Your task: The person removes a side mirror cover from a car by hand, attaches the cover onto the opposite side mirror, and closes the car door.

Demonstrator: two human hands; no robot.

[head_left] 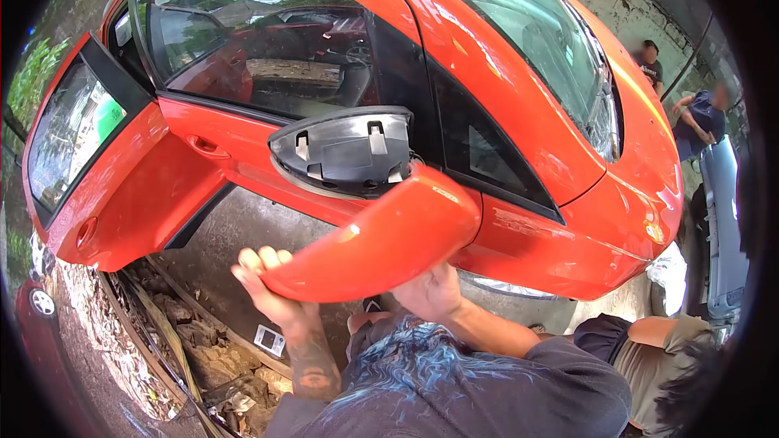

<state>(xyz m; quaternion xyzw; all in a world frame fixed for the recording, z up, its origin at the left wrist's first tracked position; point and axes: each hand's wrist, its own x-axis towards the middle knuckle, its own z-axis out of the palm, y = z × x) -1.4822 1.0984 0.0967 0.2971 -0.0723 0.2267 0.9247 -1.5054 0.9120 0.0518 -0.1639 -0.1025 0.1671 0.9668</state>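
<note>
A glossy red mirror cover (pixel 373 239) is held up in front of the red car's front door. My left hand (pixel 272 280) grips its narrow left end, with fingers curled over the edge. At the wider right end, my right hand (pixel 432 290) supports the cover from below, its fingers partly hidden behind it. Just above and behind the cover, the side mirror (pixel 345 150) shows its bare black housing with slots and pale clips. The cover and the mirror overlap in view; whether they touch I cannot tell.
The red car (pixel 552 251) fills the view ahead, its rear door (pixel 122 186) open at the left. A co-worker (pixel 661 357) is close at the right; two people stand farther back. A small white device (pixel 269 341) lies on the ground near rubble (pixel 219 365).
</note>
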